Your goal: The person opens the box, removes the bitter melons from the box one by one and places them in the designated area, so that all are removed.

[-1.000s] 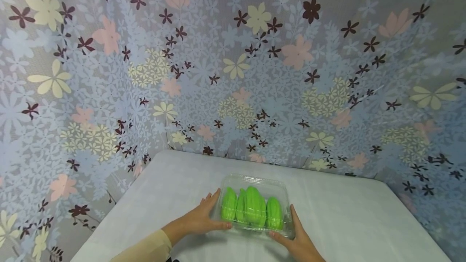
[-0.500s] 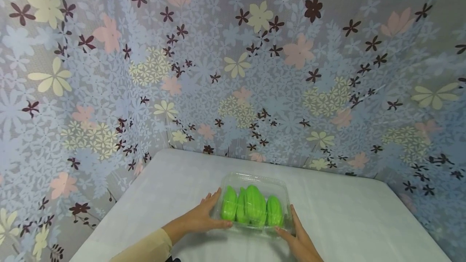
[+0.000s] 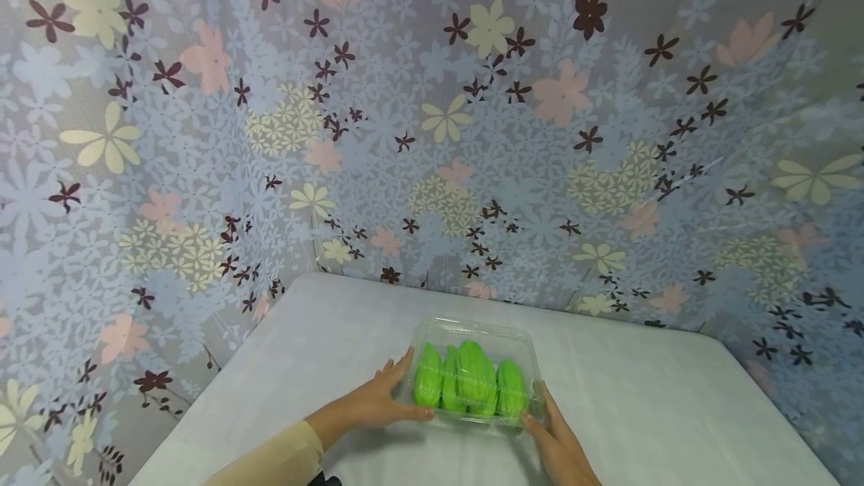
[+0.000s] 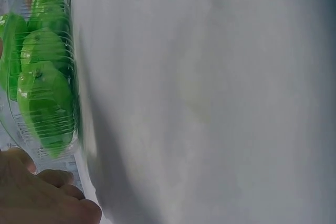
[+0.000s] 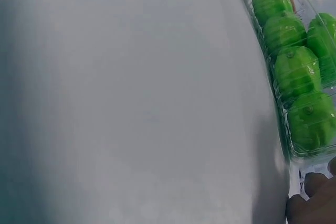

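A clear plastic clamshell box (image 3: 482,330) rests on the white-covered table with its lid down. Through the plastic show several bright green, ridged, fruit-shaped pieces (image 3: 475,373); their exact kind is unclear. My left hand (image 3: 378,403) grips the box's left side, its thumb along the near edge. At the opposite end, my right hand (image 3: 559,437) holds the near right corner, thumb in front and fingers along the side. Both wrist views show the ribbed wall and the green pieces (image 4: 44,90) behind it, with only part of each hand visible.
The white tablecloth (image 3: 661,396) spreads around the box on all sides. A floral curtain (image 3: 432,133) hangs behind the table and at both sides. A small dark object (image 3: 325,480) peeks in at the bottom edge, below the left sleeve (image 3: 270,460).
My right thumb has slid to the right along the box's near edge, toward the corner. The left hand keeps its hold, and the box stays almost in place; the view shifts slightly.
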A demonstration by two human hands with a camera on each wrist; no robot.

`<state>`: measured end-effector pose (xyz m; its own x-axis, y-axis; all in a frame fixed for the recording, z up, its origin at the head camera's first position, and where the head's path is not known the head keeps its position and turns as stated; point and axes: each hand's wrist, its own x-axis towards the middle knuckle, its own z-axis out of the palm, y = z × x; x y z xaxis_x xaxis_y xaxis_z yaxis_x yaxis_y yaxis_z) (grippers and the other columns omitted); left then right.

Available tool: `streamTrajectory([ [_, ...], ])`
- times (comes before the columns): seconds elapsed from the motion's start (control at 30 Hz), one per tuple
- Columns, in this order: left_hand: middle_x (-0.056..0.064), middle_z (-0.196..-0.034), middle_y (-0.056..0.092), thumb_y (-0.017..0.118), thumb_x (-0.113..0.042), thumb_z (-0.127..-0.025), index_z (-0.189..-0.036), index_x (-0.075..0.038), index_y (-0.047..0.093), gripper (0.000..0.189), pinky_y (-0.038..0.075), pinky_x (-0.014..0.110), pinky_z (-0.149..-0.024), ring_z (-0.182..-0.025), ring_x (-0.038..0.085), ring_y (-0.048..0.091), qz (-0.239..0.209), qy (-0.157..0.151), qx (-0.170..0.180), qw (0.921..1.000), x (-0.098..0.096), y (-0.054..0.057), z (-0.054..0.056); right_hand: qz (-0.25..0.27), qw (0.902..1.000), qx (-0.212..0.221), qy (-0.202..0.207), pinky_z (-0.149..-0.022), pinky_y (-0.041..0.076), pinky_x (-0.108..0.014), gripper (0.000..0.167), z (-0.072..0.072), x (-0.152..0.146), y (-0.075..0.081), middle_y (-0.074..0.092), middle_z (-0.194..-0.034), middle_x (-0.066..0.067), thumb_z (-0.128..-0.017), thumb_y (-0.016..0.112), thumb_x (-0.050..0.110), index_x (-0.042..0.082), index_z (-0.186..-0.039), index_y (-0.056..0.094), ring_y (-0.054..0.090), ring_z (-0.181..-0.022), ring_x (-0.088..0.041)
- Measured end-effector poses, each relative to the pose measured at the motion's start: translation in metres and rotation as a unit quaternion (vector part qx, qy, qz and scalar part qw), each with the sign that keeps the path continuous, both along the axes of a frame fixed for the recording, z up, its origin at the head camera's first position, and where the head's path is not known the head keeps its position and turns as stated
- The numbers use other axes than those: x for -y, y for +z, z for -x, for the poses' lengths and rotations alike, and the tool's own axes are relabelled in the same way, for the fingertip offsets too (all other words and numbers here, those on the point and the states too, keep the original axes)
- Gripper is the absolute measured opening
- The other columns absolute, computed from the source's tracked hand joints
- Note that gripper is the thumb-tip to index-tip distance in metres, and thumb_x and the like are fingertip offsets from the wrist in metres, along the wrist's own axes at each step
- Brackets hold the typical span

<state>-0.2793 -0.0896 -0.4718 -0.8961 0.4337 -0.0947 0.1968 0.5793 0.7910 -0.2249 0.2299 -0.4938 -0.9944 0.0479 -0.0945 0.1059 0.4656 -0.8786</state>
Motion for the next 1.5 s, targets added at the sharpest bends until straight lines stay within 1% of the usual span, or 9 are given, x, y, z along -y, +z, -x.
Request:
streamTrajectory([
  [0.17,0.027,-0.163,0.013,0.078,-0.058,-0.081,-0.164,-0.022,0.008,0.115,0.012,0.076,-0.110,-0.145,0.056,0.008,-0.001,0.006,0.007,1.0000,-0.001,0.000,-0.002,-0.011,0.9999,-0.001,-0.004,-0.113,0.011,-0.070,0.090,0.000,0.000,0.000,0.010,-0.161,-0.032,-0.101,0.048,0.057,0.001,-0.161,0.009,0.008,-0.145,-0.053],
  [0.33,0.027,-0.163,0.013,0.078,-0.058,-0.081,-0.164,-0.024,0.009,0.114,0.012,0.076,-0.109,-0.147,0.053,0.008,0.001,0.015,0.016,0.9998,0.002,0.001,-0.001,-0.057,0.9978,-0.033,-0.002,-0.115,0.018,-0.063,0.069,-0.002,-0.002,-0.001,0.024,-0.160,-0.024,-0.110,0.027,0.047,-0.004,-0.157,0.022,0.019,-0.146,-0.047],
  [0.43,0.023,-0.164,0.013,0.079,-0.057,-0.081,-0.164,-0.022,0.009,0.114,0.011,0.075,-0.111,-0.149,0.049,0.007,-0.001,0.011,0.015,0.9998,0.006,0.003,0.001,-0.060,0.9968,-0.052,0.012,-0.117,0.017,-0.059,0.062,-0.003,-0.001,0.000,0.023,-0.161,-0.021,-0.112,0.022,0.039,-0.005,-0.156,0.020,0.020,-0.147,-0.043],
  [0.53,0.022,-0.164,0.014,0.080,-0.056,-0.080,-0.164,-0.021,0.008,0.116,0.009,0.073,-0.112,-0.149,0.047,0.006,-0.004,0.004,0.011,0.9999,0.008,0.005,0.003,-0.064,0.9968,-0.042,0.021,-0.115,0.018,-0.063,0.069,-0.004,0.001,0.003,0.016,-0.162,-0.025,-0.110,0.032,0.042,-0.002,-0.159,0.011,0.019,-0.146,-0.046],
  [0.67,0.026,-0.163,0.012,0.081,-0.055,-0.079,-0.164,-0.020,0.009,0.117,0.007,0.073,-0.112,-0.149,0.049,0.004,-0.005,-0.001,0.009,0.9999,0.008,0.005,0.004,-0.081,0.9965,-0.022,0.003,-0.112,0.021,-0.068,0.090,-0.002,0.002,0.007,0.013,-0.161,-0.028,-0.102,0.046,0.058,0.003,-0.161,0.005,0.026,-0.142,-0.051],
  [0.8,0.028,-0.163,0.011,0.082,-0.055,-0.079,-0.164,-0.018,0.011,0.117,0.006,0.073,-0.112,-0.148,0.050,0.003,-0.001,-0.006,0.001,1.0000,0.007,0.005,0.004,-0.101,0.9948,-0.014,-0.001,-0.111,0.020,-0.070,0.103,0.000,0.002,0.007,0.010,-0.161,-0.030,-0.096,0.051,0.067,0.003,-0.161,0.002,0.025,-0.141,-0.053],
  [0.97,0.029,-0.162,0.011,0.082,-0.054,-0.079,-0.164,-0.017,0.012,0.116,0.006,0.074,-0.111,-0.148,0.050,0.003,0.009,-0.005,-0.010,0.9999,0.007,0.008,0.003,-0.102,0.9947,-0.011,-0.002,-0.108,0.022,-0.073,0.107,0.001,-0.002,0.009,0.007,-0.162,-0.030,-0.094,0.054,0.068,0.005,-0.161,-0.001,0.025,-0.141,-0.053],
  [1.17,0.028,-0.163,0.010,0.082,-0.055,-0.079,-0.164,-0.017,0.012,0.116,0.007,0.074,-0.111,-0.149,0.049,0.003,0.014,-0.014,-0.015,0.9997,0.007,0.010,0.003,-0.087,0.9960,-0.021,0.000,-0.104,0.026,-0.076,0.113,0.001,-0.006,0.013,0.001,-0.162,-0.032,-0.092,0.061,0.064,0.012,-0.161,-0.011,0.023,-0.141,-0.054],
  [1.5,0.019,-0.166,0.006,0.085,-0.054,-0.075,-0.164,-0.030,0.008,0.120,0.012,0.072,-0.113,-0.151,0.041,0.002,-0.004,-0.029,-0.033,0.9990,0.008,0.016,0.007,-0.087,0.9948,-0.053,0.011,-0.101,0.030,-0.077,0.117,0.002,-0.012,0.024,-0.003,-0.165,-0.026,-0.089,0.069,0.058,0.020,-0.160,-0.015,0.019,-0.145,-0.051],
])
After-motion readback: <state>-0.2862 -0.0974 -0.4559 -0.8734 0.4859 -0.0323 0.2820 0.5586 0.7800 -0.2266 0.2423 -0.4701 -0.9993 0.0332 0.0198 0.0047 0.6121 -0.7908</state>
